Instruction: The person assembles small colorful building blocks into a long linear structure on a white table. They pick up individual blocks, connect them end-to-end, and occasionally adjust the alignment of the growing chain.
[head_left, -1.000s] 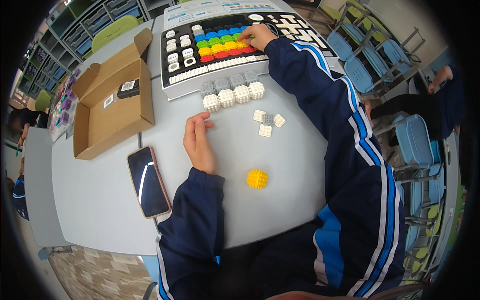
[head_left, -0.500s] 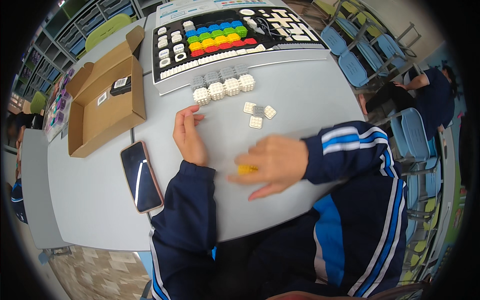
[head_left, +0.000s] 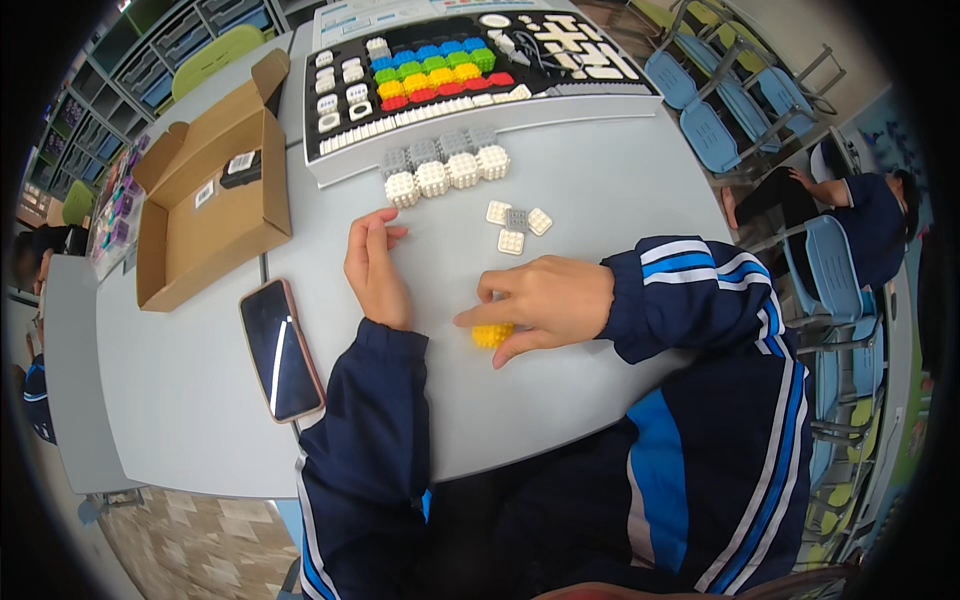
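Note:
My right hand (head_left: 550, 303) is over the near middle of the table, thumb and fingers closed around a yellow studded cube-like block (head_left: 490, 335). The block's left and lower part shows; the rest is under the fingers. To its left, my left hand (head_left: 375, 270) rests on its side with nothing in it, fingers loosely curved and the thumb apart. Beyond my right hand lie a small grey studded plate (head_left: 516, 219) and three white studded plates (head_left: 511, 242) grouped around it. Farther off stand a row of white studded blocks (head_left: 433, 180) and a grey row (head_left: 453, 147) behind it.
A kit tray (head_left: 345, 165) with blue, green, yellow and red blocks spans the table's far side. Left of my arm lie a phone (head_left: 282, 350) and an open cardboard box (head_left: 215, 235). Stacked blue chairs (head_left: 710, 135) and a seated person (head_left: 870, 215) are at the right.
My right hand has slowed from a blur, and its fingers now sit around the yellow block, more of which shows. My left hand has hardly moved.

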